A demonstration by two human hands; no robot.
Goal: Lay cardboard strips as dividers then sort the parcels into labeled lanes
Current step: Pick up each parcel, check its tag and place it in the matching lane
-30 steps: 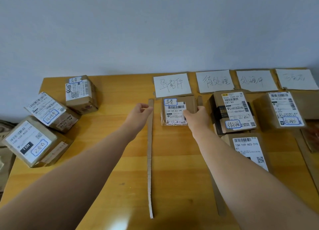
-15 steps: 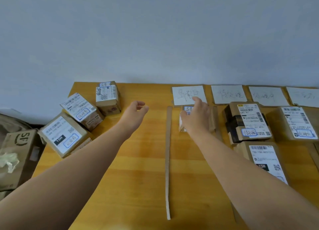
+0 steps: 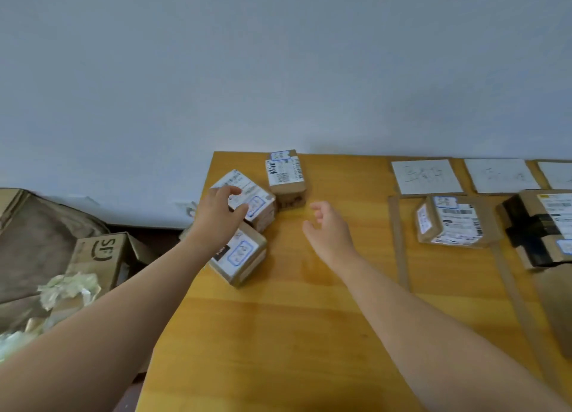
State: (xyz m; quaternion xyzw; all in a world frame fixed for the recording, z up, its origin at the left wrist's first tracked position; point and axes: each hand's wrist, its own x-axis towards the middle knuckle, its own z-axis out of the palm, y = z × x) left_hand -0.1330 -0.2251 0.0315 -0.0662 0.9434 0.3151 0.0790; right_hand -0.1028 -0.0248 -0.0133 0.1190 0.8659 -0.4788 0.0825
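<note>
Three unsorted brown parcels lie at the table's far left corner: a small upright one (image 3: pixel 286 176), a middle one (image 3: pixel 255 202) and a nearer one (image 3: pixel 240 257). My left hand (image 3: pixel 216 215) hovers over the middle parcel with fingers spread, touching or nearly touching its top. My right hand (image 3: pixel 329 229) hangs open above bare wood, to the right of the parcels. A cardboard strip (image 3: pixel 399 241) lies lengthwise, with a sorted parcel (image 3: pixel 448 222) behind it under a white lane label (image 3: pixel 427 176). A second strip (image 3: pixel 513 297) runs to the right.
More lane labels (image 3: pixel 501 176) and a black-taped parcel (image 3: pixel 541 229) sit at the right edge. Off the wooden table (image 3: pixel 278 334) to the left stand an open SF carton (image 3: pixel 105 257) and crumpled packing paper (image 3: pixel 68 288). A grey wall rises behind.
My view swung left. My right hand left the parcel in the first lane and moved left; my left hand reached from the strip across to the unsorted parcels at the corner.
</note>
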